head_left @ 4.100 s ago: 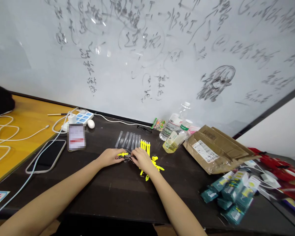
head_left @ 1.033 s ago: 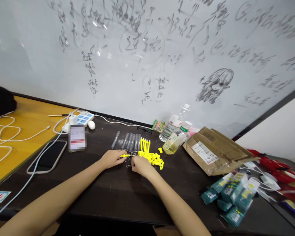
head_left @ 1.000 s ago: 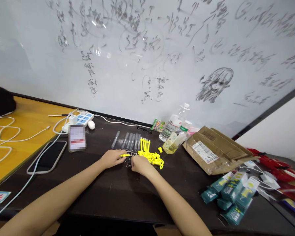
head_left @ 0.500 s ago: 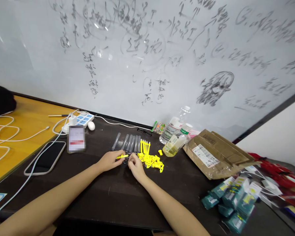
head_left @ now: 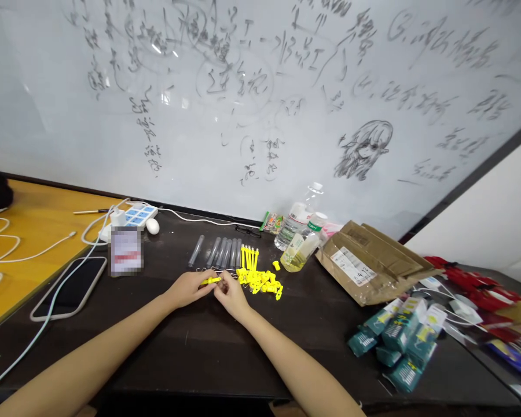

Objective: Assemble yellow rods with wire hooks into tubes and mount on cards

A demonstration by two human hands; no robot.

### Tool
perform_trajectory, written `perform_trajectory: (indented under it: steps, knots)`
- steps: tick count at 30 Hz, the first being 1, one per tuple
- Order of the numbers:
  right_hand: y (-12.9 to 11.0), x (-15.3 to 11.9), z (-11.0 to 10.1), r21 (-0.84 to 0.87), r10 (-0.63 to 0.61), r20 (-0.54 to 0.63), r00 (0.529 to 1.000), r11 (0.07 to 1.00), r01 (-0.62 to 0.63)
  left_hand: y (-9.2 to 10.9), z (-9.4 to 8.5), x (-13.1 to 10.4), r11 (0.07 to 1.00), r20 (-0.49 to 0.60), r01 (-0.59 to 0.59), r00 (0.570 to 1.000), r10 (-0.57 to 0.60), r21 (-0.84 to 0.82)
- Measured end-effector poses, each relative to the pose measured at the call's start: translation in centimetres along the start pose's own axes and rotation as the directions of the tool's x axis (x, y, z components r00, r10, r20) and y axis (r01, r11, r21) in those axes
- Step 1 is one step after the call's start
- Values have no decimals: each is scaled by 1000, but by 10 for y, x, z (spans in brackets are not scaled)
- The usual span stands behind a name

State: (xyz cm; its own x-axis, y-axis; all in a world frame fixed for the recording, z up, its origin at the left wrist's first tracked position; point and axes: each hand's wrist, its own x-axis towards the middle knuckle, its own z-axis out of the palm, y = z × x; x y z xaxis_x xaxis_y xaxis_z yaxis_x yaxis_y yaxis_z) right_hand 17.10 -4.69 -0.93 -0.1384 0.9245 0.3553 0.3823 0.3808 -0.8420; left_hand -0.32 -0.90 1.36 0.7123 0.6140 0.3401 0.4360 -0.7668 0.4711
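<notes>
My left hand is closed round a slim yellow plastic piece that points to the right. Against its right end, my right hand pinches with thumb and fingertips; whatever lies between them is too small to make out. Thin metal wires lie just beyond the fingers. Behind those, several clear plastic tubes stretch side by side, with several yellow sticks in a row to their right. A loose pile of small yellow plastic parts is close to the right hand.
Two bottles, one of water and one of yellow drink, stand beside a cardboard parcel. Green boxes are stacked at right. A phone, a power strip and cables occupy the left.
My right hand has come up to the end of the yellow piece, closing the small gap between the hands. The whole view has shifted slightly, moving everything left in the picture.
</notes>
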Motion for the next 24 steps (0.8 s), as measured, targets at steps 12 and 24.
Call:
perform_trajectory:
  steps: [12,24]
  knots:
    - [-2,0,-7,162,45,11,999,986,-46,-1,2,1,994,-25,-57,998,60,88]
    - [-3,0,-9,335,140,105,985,927,-168,-4,6,2,977,19,-86,996,83,195]
